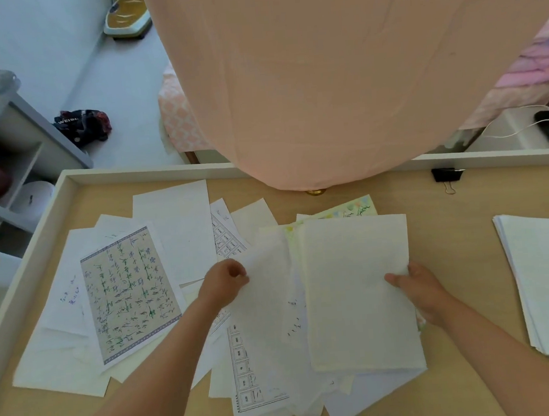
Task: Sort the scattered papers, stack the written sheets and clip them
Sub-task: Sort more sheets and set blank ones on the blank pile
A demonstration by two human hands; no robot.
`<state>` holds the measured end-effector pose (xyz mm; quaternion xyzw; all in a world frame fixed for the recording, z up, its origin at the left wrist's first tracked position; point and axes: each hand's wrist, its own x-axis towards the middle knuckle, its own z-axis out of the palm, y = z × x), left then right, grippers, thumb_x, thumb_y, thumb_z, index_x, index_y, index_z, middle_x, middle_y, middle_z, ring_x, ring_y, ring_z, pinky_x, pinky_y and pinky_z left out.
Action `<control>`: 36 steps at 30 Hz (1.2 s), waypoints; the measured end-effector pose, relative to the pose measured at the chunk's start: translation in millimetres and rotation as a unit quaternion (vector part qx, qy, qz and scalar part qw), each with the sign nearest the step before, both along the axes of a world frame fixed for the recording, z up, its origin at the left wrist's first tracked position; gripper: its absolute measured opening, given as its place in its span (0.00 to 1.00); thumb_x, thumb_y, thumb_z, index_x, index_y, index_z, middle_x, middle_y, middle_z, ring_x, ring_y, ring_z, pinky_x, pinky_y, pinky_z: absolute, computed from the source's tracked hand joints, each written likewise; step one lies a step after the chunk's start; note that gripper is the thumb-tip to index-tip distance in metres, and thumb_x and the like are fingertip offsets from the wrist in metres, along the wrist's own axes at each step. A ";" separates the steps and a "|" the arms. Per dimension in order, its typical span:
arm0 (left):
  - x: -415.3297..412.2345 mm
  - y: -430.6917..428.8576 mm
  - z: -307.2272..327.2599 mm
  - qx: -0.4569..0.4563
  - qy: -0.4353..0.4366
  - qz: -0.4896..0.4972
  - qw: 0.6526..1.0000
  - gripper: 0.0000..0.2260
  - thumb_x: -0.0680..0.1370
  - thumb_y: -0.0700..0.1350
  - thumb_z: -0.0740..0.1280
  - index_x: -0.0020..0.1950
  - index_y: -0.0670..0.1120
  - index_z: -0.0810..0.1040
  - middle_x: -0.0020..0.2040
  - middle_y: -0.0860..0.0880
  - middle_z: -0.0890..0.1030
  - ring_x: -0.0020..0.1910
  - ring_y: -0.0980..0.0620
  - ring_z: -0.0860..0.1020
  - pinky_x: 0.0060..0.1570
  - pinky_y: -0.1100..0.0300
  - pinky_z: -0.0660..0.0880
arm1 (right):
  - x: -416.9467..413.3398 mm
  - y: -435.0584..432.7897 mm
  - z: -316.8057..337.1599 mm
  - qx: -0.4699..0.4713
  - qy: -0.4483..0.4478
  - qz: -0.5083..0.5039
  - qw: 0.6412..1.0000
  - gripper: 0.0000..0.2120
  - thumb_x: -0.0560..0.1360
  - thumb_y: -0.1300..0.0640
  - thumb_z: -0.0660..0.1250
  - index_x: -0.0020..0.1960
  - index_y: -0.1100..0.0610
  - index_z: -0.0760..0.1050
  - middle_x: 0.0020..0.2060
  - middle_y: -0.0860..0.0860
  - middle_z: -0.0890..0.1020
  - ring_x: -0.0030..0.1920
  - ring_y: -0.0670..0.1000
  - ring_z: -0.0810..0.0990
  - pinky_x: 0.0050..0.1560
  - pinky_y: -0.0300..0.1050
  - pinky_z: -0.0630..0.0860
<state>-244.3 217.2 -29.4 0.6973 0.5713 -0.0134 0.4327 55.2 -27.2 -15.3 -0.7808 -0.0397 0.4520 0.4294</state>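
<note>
Scattered papers cover the wooden table [449,260]. A sheet with green handwriting in a patterned border [126,293] lies at the left among blank sheets. My left hand [224,282] pinches the upper corner of a thin white sheet [266,299] in the middle. My right hand [417,290] holds the right edge of a cream-white sheet [357,293], thumb on top. Beneath it lie gridded written sheets [245,372] and a sheet with a coloured border [348,209]. A black binder clip [447,175] rests at the far right edge.
A neat stack of white sheets [545,286] sits at the table's right side. A pink cloth [338,73] hangs over the far edge. The table has a raised white rim [35,250]. A grey shelf [12,154] stands to the left on the floor.
</note>
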 end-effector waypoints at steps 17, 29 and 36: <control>-21.9 -40.5 -14.4 -0.326 -0.252 0.400 0.819 0.19 0.80 0.55 0.67 0.62 0.42 0.76 0.55 0.45 0.83 0.53 0.45 0.81 0.57 0.49 0.78 | -63.9 58.5 1.1 -0.023 -0.054 0.156 0.986 0.13 0.78 0.61 0.66 0.62 0.52 0.76 0.54 0.50 0.82 0.51 0.51 0.82 0.49 0.46 0.78; -43.4 -31.1 -15.3 -0.396 -0.253 0.190 0.862 0.25 0.74 0.54 0.74 0.68 0.48 0.76 0.61 0.47 0.83 0.61 0.46 0.81 0.63 0.43 0.75 | -116.2 64.8 -4.9 -0.064 -0.017 0.163 0.984 0.15 0.80 0.57 0.65 0.66 0.53 0.74 0.56 0.50 0.82 0.53 0.52 0.81 0.54 0.49 0.79; -36.4 -33.1 13.0 -0.345 -0.306 0.196 0.865 0.12 0.76 0.38 0.71 0.59 0.41 0.80 0.55 0.42 0.85 0.53 0.42 0.83 0.55 0.47 0.79 | -135.1 61.0 15.6 -0.004 -0.055 0.056 0.997 0.23 0.73 0.62 0.71 0.64 0.47 0.70 0.59 0.48 0.78 0.58 0.50 0.78 0.54 0.49 0.78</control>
